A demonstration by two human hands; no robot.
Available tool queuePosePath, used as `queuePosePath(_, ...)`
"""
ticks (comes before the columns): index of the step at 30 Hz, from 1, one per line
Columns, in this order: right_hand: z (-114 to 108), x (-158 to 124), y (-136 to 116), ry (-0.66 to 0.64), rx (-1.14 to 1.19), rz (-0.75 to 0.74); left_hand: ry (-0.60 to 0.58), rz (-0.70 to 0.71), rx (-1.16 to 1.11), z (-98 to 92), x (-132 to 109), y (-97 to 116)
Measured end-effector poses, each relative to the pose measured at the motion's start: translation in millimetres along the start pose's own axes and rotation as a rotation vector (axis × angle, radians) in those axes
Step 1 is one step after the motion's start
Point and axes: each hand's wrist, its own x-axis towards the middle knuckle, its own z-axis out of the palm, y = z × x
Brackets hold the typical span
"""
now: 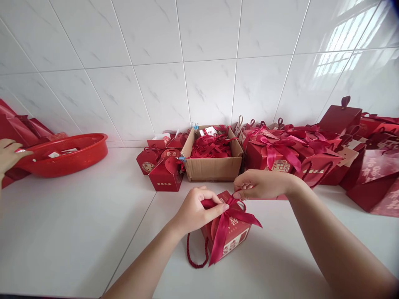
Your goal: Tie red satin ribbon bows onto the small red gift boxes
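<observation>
A red gift box (pixel 234 226) with gold characters and a twisted cord handle (pixel 197 265) stands on the white counter in front of me. Dark red satin ribbon (pixel 220 238) is looped at its top, its tails hanging over the sides. My left hand (pixel 199 207) pinches the ribbon at the bow's knot between thumb and fingers. Just right of it, my right hand (pixel 254 185) has thumb and fingertips closed on another part of the ribbon. The far side of the box is hidden by my hands.
Behind the box, a cardboard box (pixel 212 168) holds loose red ribbons (pixel 212 146). Small red boxes (pixel 166 172) stand left of it; several ribboned boxes (pixel 286 151) crowd the right. A red plastic basin (pixel 75 160) sits far left, near another person's hand (pixel 9 155). Behind rises a tiled wall (pixel 156 33).
</observation>
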Motion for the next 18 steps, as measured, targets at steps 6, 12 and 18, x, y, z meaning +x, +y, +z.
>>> queuePosePath(6,1.6,2.9,3.9,-0.033,0.004,-0.002,-0.008,-0.028,-0.034,1.2,-0.5,-4.3)
queuePosePath(12,1.8,4.7,4.3,-0.020,0.009,-0.042,-0.030,-0.034,-0.017,1.6,0.0,-4.7)
queuePosePath(18,2.4,5.0,7.0,-0.015,0.039,-0.066,-0.060,-0.052,-0.056,1.5,-0.2,-7.0)
